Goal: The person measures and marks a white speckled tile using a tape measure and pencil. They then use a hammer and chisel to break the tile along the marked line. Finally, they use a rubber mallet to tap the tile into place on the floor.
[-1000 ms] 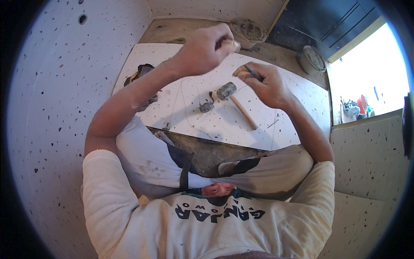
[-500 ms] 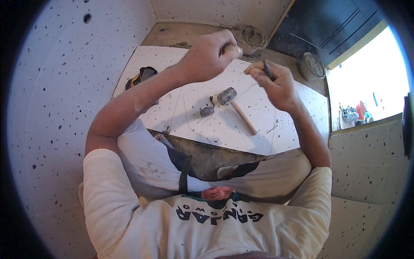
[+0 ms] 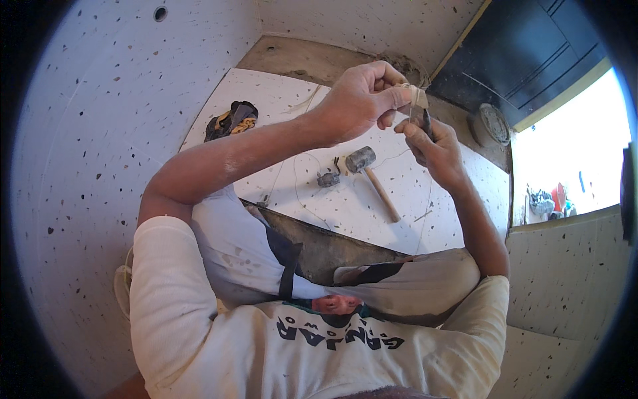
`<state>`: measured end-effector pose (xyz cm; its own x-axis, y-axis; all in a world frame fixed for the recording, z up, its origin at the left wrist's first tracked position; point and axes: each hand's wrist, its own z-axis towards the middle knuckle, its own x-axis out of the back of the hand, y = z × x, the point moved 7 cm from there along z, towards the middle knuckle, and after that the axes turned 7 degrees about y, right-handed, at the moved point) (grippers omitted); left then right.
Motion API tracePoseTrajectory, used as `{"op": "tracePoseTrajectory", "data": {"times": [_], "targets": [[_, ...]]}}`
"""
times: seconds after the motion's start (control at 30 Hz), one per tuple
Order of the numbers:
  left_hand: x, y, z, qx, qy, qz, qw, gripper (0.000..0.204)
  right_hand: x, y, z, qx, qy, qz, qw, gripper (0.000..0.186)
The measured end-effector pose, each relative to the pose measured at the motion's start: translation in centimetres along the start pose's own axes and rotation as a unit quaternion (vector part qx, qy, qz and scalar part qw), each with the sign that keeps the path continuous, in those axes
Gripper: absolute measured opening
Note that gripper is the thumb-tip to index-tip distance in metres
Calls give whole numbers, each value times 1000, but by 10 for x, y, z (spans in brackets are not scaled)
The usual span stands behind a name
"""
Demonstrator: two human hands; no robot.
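Pale bundle: The pale bundle (image 3: 419, 98) sits up in the air ahead of the seated person, well above the floor; it looks like wound cord, though it is too small to be sure.
Left hand: The left hand (image 3: 362, 100) pinches it between thumb and fingers, probably so that nothing slips loose.
Right hand: The right hand (image 3: 440, 149) has its fingers closed on a dark slim tool (image 3: 427, 124), tip upward, just beside the bundle; whether they touch, I cannot tell.
Raised arms: Both reach forward over the crossed legs, perhaps to give the hands free room.
Mallet: From here I see the mallet (image 3: 375, 183) lying on the speckled tiles (image 3: 352, 216), handle slanting toward the person, seemingly left within easy reach.
Grey block: A small grey block (image 3: 328, 179) rests near the mallet head.
Thin cord: A thin cord (image 3: 294, 175) curves loosely over the tiles, apparently under no pull.
Dark cloth: A dark and yellow cloth heap (image 3: 231, 122) lies off by the left wall, presumably out of the way.
Bucket: A bucket (image 3: 492, 125) stands by the dark door (image 3: 525, 56).
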<state>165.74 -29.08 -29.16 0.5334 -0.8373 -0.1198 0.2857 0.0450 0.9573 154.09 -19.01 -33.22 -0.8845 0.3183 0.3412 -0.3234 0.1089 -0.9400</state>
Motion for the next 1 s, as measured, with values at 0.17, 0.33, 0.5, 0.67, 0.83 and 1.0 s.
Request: {"op": "tracePoseTrajectory", "data": {"times": [0.17,0.33,0.5,0.67,0.83,1.0], "targets": [[15,-5,7,-23,78,40,996,21,-15,-2,-3,40,-25,22,999,30],[11,-3,-2,-213,3,358,909,22,-3,-19,-5,104,51,-66,991,28],[-13,-19,-13,-51,-195,251,947,25,16,-18,1,169,86,-118,975,22],[-11,-9,-8,76,-156,-106,979,27,-5,10,3,61,20,-59,996,24],[17,2,5,-97,53,186,976,23,-23,0,-5,79,4,-57,995,26],[9,-20,-3,-125,-86,382,912,23,9,-19,-2,151,86,-107,979,24]]}}
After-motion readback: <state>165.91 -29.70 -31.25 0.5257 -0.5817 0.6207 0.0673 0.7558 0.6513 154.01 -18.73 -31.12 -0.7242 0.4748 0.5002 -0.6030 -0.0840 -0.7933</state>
